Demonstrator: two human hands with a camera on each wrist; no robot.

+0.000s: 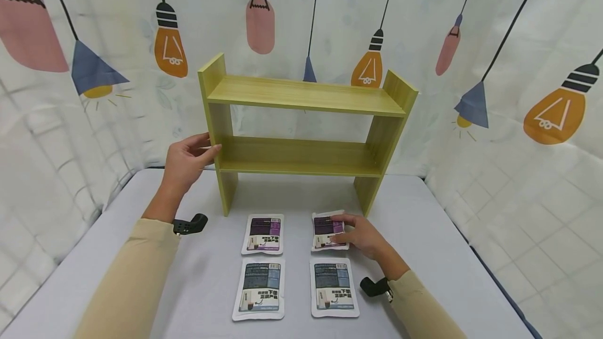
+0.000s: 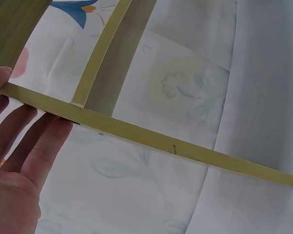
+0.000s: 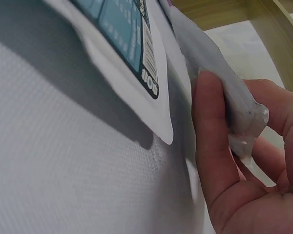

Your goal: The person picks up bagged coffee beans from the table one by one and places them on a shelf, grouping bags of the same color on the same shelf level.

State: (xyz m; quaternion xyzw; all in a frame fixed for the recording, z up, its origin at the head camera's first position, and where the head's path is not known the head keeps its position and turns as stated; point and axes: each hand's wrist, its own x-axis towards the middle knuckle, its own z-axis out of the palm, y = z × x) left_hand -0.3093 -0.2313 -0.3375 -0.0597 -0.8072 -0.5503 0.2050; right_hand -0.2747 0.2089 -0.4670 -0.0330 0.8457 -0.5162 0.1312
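- One of the pair, the left grip (image 1: 186, 161), pinches the left upright of the wooden shelf (image 1: 301, 156); it looks stiff, so that upright seems a sound hold.
- The left purple packet (image 1: 264, 234) and left blue packet (image 1: 259, 291) lie flat on the bench (image 1: 438, 255), probably light.
- The right purple packet (image 1: 325, 232), before the shelf, puckers where held (soft, perhaps slippery); its side edge should suit fingers.
- The right blue packet (image 1: 334, 287) lies nearer the person.
- The right grip (image 1: 363, 234) pinches the right purple packet's right edge between thumb and fingers.
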